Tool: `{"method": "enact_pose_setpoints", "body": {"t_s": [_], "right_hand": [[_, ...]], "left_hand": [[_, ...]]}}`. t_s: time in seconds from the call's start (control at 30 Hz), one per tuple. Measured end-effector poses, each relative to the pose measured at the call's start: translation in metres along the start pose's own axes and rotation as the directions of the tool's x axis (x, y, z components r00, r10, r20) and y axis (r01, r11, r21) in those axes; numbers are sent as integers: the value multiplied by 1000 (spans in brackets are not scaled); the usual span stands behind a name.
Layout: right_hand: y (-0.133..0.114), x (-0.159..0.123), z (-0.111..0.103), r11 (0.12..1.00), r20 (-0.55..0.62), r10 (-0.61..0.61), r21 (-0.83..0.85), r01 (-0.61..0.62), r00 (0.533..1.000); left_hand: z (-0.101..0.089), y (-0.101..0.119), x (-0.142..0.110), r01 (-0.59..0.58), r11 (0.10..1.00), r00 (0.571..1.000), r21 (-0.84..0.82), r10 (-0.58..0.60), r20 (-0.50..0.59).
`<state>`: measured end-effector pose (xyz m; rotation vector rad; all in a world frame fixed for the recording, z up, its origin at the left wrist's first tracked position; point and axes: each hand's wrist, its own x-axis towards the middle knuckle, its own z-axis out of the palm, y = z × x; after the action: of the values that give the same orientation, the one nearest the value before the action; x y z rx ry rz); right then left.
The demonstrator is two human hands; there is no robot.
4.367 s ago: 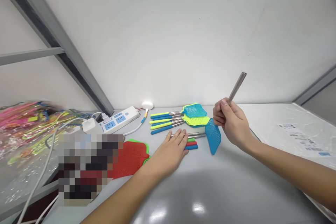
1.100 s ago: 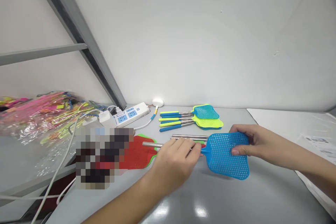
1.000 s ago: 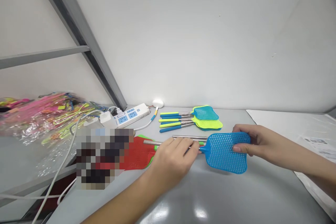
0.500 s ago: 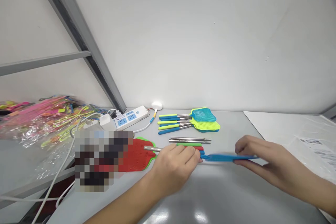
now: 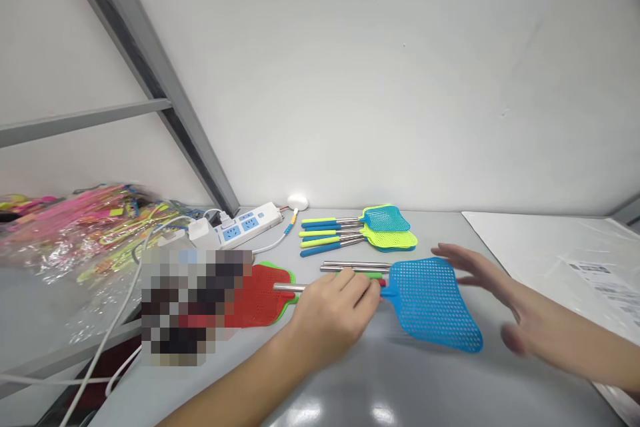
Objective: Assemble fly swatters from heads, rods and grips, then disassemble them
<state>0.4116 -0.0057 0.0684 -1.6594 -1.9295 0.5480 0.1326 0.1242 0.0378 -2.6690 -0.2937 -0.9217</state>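
My left hand (image 5: pixel 337 307) is closed around a metal rod (image 5: pixel 287 287) at the middle of the table. From the right side of that fist sticks out the blue mesh head of a fly swatter (image 5: pixel 433 303), its broad face turned up toward me. The join between rod and head is hidden by my fingers. My right hand (image 5: pixel 493 293) is open just right of the blue head, fingers spread and slightly blurred, with nothing in it. Beyond my left hand lie loose metal rods (image 5: pixel 355 266) with green and red handles (image 5: pixel 374 275), partly covered.
Finished-looking fly swatters (image 5: pixel 385 237) in blue and yellow-green lie stacked at the back. Red and green swatter heads (image 5: pixel 263 297) sit on the left by a pixelated patch. A power strip (image 5: pixel 250 225), cables, bagged colourful items (image 5: pixel 90 227) and a white plastic sheet (image 5: pixel 550 247) flank them.
The blue swatter head has turned from edge-on to face-up. My right hand has let go of it and opened, moving slightly right. My left hand keeps its hold.
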Motion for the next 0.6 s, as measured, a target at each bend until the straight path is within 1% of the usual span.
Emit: {"method": "enact_pose_setpoints", "body": {"t_s": [0.03,0.07,0.1,0.13,0.17,0.2,0.23,0.27,0.3,0.33,0.37,0.4,0.43,0.47,0.5,0.53,0.57,0.6], "right_hand": [[0,3,-1,975,86,98,190,-113,991],[-2,6,-1,905,198,173,354,-235,965],[-4,9,0,815,305,218,465,-345,927],[-8,13,1,742,375,235,527,-414,897],[-12,16,4,696,417,234,558,-451,878],[-15,18,7,677,424,232,576,-458,875],[-18,20,10,681,403,232,583,-444,885],[-20,21,13,710,357,242,568,-416,902],[-20,20,16,764,289,259,522,-379,922],[-20,18,19,836,192,268,440,-327,944],[-18,15,21,915,79,232,320,-245,970],[-15,11,23,979,-39,127,167,-119,991],[-12,6,25,999,-126,-39,-16,37,991],[-9,1,27,956,-159,-246,-204,212,956],[-6,-4,29,854,-144,-443,-368,368,885],[-4,-9,31,731,-106,-587,-495,469,803],[-2,-15,33,628,-73,-669,-587,510,740],[0,-19,34,566,-61,-705,-648,510,706]], "left_hand": [[-1,1,1,-16,1000,1000,0,16,-2],[-2,2,2,-32,999,999,-3,32,-1],[-3,2,3,-46,999,999,-9,46,1],[-4,2,2,-56,998,998,-19,56,4],[-4,2,2,-61,998,998,-29,61,8],[-4,1,1,-62,997,998,-37,62,11],[-4,-1,-1,-62,997,998,-39,62,14],[-3,-2,-2,-62,997,998,-37,63,15],[-3,-3,-4,-62,998,998,-33,62,15],[-2,-4,-4,-58,998,998,-29,58,14],[-2,-5,-5,-48,998,999,-30,49,10],[-1,-5,-5,-32,999,999,-37,32,4],[-1,-4,-4,-8,999,1000,-49,8,-4],[0,-3,-3,17,998,1000,-63,-18,-14],[0,-2,-2,39,996,999,-77,-40,-22],[0,-1,-1,51,995,998,-88,-54,-27],[0,1,0,54,994,998,-94,-57,-28],[0,3,0,48,994,999,-94,-50,-20]]}}
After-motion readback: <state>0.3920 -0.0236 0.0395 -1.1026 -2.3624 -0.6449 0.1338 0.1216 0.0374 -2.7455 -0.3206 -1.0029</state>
